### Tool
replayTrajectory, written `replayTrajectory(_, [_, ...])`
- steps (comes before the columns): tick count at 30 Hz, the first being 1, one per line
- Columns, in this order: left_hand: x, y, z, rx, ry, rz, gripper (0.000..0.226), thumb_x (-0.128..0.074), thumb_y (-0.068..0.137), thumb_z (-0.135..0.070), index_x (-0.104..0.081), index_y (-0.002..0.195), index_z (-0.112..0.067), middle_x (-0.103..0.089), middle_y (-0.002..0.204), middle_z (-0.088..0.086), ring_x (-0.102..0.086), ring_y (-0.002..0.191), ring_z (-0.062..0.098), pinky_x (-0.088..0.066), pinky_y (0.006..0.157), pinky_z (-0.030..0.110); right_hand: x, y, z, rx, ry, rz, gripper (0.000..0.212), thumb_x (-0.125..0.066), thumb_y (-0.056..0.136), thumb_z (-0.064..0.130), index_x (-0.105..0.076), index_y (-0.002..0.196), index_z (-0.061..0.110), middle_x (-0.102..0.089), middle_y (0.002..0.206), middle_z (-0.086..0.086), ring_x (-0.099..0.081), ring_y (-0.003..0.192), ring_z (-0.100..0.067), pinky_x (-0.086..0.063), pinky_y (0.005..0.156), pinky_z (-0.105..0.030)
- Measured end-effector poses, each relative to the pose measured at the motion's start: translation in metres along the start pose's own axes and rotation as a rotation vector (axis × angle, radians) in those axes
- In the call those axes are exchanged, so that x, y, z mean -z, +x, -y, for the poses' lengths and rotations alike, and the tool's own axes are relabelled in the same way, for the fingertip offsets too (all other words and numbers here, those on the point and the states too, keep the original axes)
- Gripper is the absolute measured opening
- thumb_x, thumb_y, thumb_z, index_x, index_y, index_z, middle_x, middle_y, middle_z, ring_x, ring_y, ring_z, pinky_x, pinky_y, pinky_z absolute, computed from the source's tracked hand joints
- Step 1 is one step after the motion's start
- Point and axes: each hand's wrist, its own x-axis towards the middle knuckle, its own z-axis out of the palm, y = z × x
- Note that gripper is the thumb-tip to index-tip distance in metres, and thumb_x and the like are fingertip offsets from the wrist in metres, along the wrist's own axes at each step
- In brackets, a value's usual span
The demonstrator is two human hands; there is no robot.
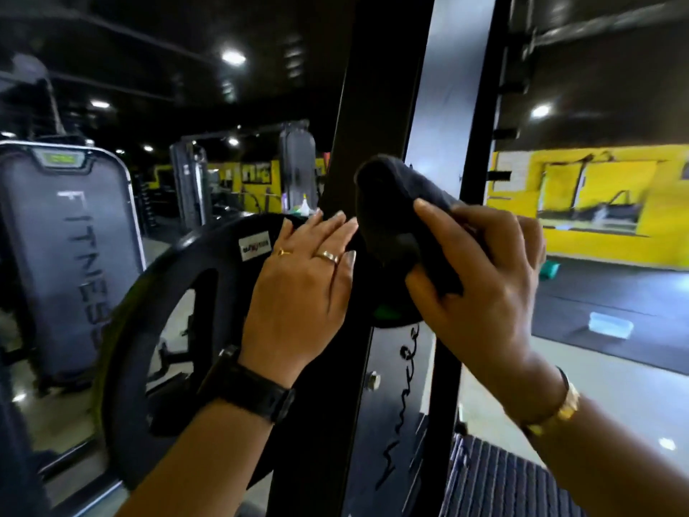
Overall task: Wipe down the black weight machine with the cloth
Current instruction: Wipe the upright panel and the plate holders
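Curling over a bunched dark cloth [399, 218], the fingers [447, 214] of the right hand [484, 278] close on it from above while the thumb presses in from below. It is a full grip, and the cloth's loose end bulges up past the fingertips. The cloth is held against the front of the upright post [373, 76] of the black weight machine [335, 423], just above a round black hub [395, 319] that shows a small green spot.

Beside it, the fingers [335, 233] of the left hand [298, 285] are straight and close together, holding nothing. They lie flat with their tips at the post's left edge, very near the cloth, though I cannot tell whether they touch it. Two gold rings [328, 256] sit on this hand. Its palm covers the upper rim of a black weight plate [179, 278], which bears a white sticker [254, 245].

Further out, a black watch [253, 389] wraps the left wrist and a gold bracelet [559, 408] the right. Cursive lettering [400, 404] runs up the post below the hub, with a bolt [373, 380] beside it. At the lower right lies a ribbed dark mat [496, 479].

To the far left stands a grey padded machine [71, 255] marked FITNESS. Behind everything there is a blurred yellow wall [596, 203], and ceiling lights [233, 57] glow overhead.
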Motion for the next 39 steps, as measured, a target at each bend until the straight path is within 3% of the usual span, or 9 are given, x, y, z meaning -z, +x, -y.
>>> replayTrajectory(4, [0.0, 0.048, 0.002, -0.063, 0.016, -0.065, 0.047, -0.032, 0.1, -0.032, -0.058, 0.131, -0.007, -0.058, 0.135, 0.011, -0.047, 0.132, 0.027, -0.02, 0.116, 0.038, -0.016, 0.049, -0.019, 0.096, -0.164, -0.013, 0.04, -0.058, 0.087, 0.032, -0.052, 0.126, 0.026, -0.04, 0.113, 0.0, -0.037, 0.098, -0.026, -0.034, 0.082, -0.04])
replayTrajectory(8, [-0.003, 0.09, 0.005, -0.086, 0.033, -0.11, 0.049, -0.033, 0.098, -0.033, -0.059, 0.13, -0.007, -0.06, 0.132, 0.013, -0.052, 0.128, 0.029, -0.023, 0.115, 0.04, -0.021, 0.092, -0.037, 0.178, -0.286, -0.013, 0.042, -0.058, 0.085, 0.033, -0.061, 0.126, 0.025, -0.039, 0.113, -0.002, -0.036, 0.099, -0.026, -0.029, 0.082, -0.036])
replayTrajectory(14, [-0.014, 0.145, 0.006, -0.092, 0.025, -0.145, 0.056, -0.029, 0.094, -0.037, -0.057, 0.133, -0.007, -0.058, 0.135, 0.013, -0.051, 0.129, 0.03, -0.022, 0.113, 0.041, -0.035, 0.148, -0.059, 0.356, -0.528, 0.026, 0.048, -0.051, 0.084, 0.036, -0.059, 0.13, 0.026, -0.042, 0.115, -0.006, -0.037, 0.096, -0.028, -0.026, 0.079, -0.039])
replayTrajectory(17, [-0.017, 0.17, 0.004, -0.068, 0.017, -0.148, 0.061, -0.022, 0.095, -0.04, -0.051, 0.139, -0.01, -0.052, 0.142, 0.012, -0.045, 0.135, 0.028, -0.014, 0.114, 0.035, -0.046, 0.176, -0.068, 0.332, -0.615, 0.062, 0.05, -0.048, 0.084, 0.037, -0.058, 0.131, 0.025, -0.055, 0.111, -0.01, -0.04, 0.094, -0.027, -0.032, 0.076, -0.039])
replayTrajectory(21, [-0.021, 0.206, 0.006, 0.034, -0.092, -0.091, 0.053, -0.034, 0.103, -0.033, -0.028, 0.152, -0.013, -0.027, 0.158, 0.005, -0.02, 0.147, 0.019, -0.007, 0.119, 0.032, -0.055, 0.22, -0.077, 0.244, -0.66, 0.131, 0.051, -0.054, 0.087, 0.029, -0.052, 0.137, 0.022, -0.055, 0.113, -0.016, -0.051, 0.096, -0.037, -0.04, 0.076, -0.046])
replayTrajectory(25, [-0.039, 0.217, 0.013, 0.061, -0.115, -0.018, 0.065, -0.034, 0.102, -0.044, -0.011, 0.156, -0.015, -0.007, 0.163, 0.004, -0.005, 0.15, 0.018, -0.004, 0.12, 0.036, -0.063, 0.256, -0.078, 0.088, -0.718, 0.315, 0.06, -0.053, 0.096, 0.03, -0.028, 0.151, 0.032, -0.037, 0.136, -0.013, -0.034, 0.12, -0.036, -0.034, 0.095, -0.052])
replayTrajectory(30, [-0.06, 0.209, 0.024, -0.004, -0.215, -0.045, 0.065, -0.025, 0.1, -0.053, -0.009, 0.157, -0.025, 0.001, 0.164, -0.004, 0.006, 0.15, 0.013, -0.001, 0.122, 0.035, -0.092, 0.261, -0.086, 0.09, -0.648, 0.565, 0.061, -0.047, 0.092, 0.058, -0.03, 0.147, 0.04, -0.011, 0.157, -0.005, -0.01, 0.14, -0.041, -0.03, 0.103, -0.067])
replayTrajectory(33, [-0.064, 0.212, 0.026, -0.007, -0.211, -0.07, 0.069, -0.017, 0.096, -0.058, -0.002, 0.156, -0.027, 0.004, 0.163, -0.005, 0.007, 0.149, 0.012, -0.001, 0.122, 0.035, -0.102, 0.274, -0.094, 0.069, -0.637, 0.59, 0.068, -0.05, 0.086, 0.067, -0.03, 0.146, 0.043, -0.001, 0.162, 0.002, -0.008, 0.143, -0.044, -0.031, 0.102, -0.067])
replayTrajectory(39, [-0.064, 0.211, 0.027, -0.019, -0.183, -0.067, 0.065, -0.021, 0.102, -0.051, 0.01, 0.154, -0.027, 0.014, 0.162, -0.006, 0.015, 0.147, 0.008, 0.012, 0.114, 0.026, -0.121, 0.32, -0.113, -0.015, -0.63, 0.509, 0.061, -0.052, 0.09, 0.06, -0.033, 0.145, 0.044, -0.014, 0.16, 0.006, -0.017, 0.142, -0.037, -0.031, 0.107, -0.06])
